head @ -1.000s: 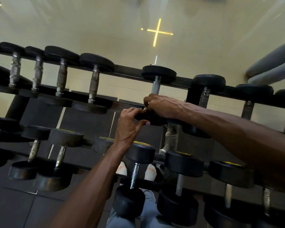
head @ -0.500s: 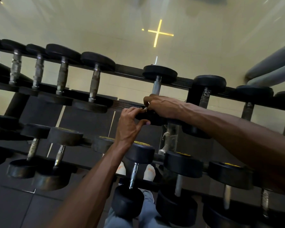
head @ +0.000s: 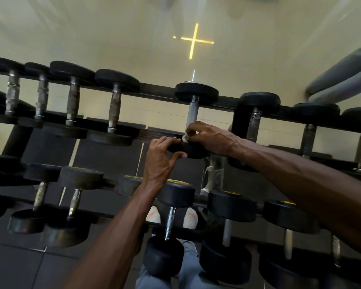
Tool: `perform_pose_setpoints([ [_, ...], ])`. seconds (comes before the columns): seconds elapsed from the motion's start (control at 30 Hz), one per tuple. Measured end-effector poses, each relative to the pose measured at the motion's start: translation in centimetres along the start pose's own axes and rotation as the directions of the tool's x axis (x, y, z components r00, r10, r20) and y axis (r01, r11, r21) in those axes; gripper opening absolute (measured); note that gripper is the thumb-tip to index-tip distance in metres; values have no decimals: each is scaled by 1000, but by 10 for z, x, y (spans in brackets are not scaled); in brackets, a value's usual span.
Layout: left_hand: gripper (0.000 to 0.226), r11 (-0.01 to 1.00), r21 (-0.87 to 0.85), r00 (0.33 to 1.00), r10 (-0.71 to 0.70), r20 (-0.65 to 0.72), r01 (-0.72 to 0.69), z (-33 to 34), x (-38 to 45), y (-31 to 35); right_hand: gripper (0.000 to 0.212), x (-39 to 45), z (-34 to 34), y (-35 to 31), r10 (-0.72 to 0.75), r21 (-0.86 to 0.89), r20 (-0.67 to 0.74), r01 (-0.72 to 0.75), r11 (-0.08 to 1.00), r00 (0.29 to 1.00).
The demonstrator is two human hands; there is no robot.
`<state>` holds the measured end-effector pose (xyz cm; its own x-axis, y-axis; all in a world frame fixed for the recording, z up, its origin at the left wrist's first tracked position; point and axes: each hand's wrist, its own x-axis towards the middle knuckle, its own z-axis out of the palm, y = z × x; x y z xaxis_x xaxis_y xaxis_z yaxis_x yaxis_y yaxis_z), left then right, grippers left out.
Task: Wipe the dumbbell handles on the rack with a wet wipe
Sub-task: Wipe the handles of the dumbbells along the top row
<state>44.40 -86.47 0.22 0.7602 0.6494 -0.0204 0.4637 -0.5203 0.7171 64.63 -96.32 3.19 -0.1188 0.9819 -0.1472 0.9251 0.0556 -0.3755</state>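
Under the right hand [head: 208, 138] (curled), wipe [head: 185, 139] meets handle [head: 192, 113].

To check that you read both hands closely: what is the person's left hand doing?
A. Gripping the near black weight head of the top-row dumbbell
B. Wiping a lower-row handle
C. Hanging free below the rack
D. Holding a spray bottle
A: the left hand curls round the near weight head, while the right hand pinches the white wipe at the handle.

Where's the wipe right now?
The wipe is near the middle of the head view, pinched in the right hand at the near end of a top-row dumbbell handle, beside the left hand.
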Motion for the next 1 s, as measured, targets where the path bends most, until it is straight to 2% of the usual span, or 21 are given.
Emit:
perform_pose_setpoints([
  [0.03,47,1000,-3,1000,1,-1,-1,0,-1,1,42,0,-1,1,-12,-25,8,13,1000,1000],
  [0.1,46,1000,-8,1000,4,-8,-4,0,-1,1,27,5,-2,7,11,-85,-78,-18,996,997],
  [0.17,46,1000,-14,1000,6,-10,-6,1,1,-1,27,16,-5,19,210,-15,-263,-222,975,942],
  [0.2,47,1000,-11,1000,6,-10,-6,1,1,-1,31,23,-7,22,283,30,-320,-289,957,904],
  [0.23,48,1000,-7,1000,3,-9,-3,0,1,0,32,28,-9,21,298,39,-330,-302,953,896],
  [0.33,51,1000,-13,1000,0,0,0,-1,0,1,23,24,-5,7,148,-56,-223,-164,985,964],
  [0.4,52,1000,-20,1000,-6,10,7,-1,-1,2,20,16,-1,0,77,-78,-162,-91,993,984],
  [0.5,49,1000,-19,1000,-4,-3,4,-1,0,2,22,20,-4,6,93,-64,-159,-104,993,983],
  [0.63,48,1000,-22,1000,-4,-7,3,-1,0,4,16,30,-1,3,179,38,-223,-175,984,958],
  [0.77,46,1000,-18,1000,6,-1,-6,-1,-1,2,25,20,-2,-17,48,12,-23,-47,999,999],
  [0.83,46,1000,-18,1000,6,-8,-6,-1,-1,2,24,24,-14,-10,-19,-67,38,21,998,999],
  [0.87,46,1000,-18,1000,8,-12,-8,-1,-1,2,21,28,-19,-3,-8,-118,10,9,993,1000],
  [0.97,47,1000,-19,1000,14,-17,-15,-1,0,3,19,42,-31,18,139,-198,-174,-173,965,975],
  [1.0,47,1000,-13,1000,12,-13,-12,-1,1,3,20,44,-29,18,146,-211,-213,-191,959,966],
])
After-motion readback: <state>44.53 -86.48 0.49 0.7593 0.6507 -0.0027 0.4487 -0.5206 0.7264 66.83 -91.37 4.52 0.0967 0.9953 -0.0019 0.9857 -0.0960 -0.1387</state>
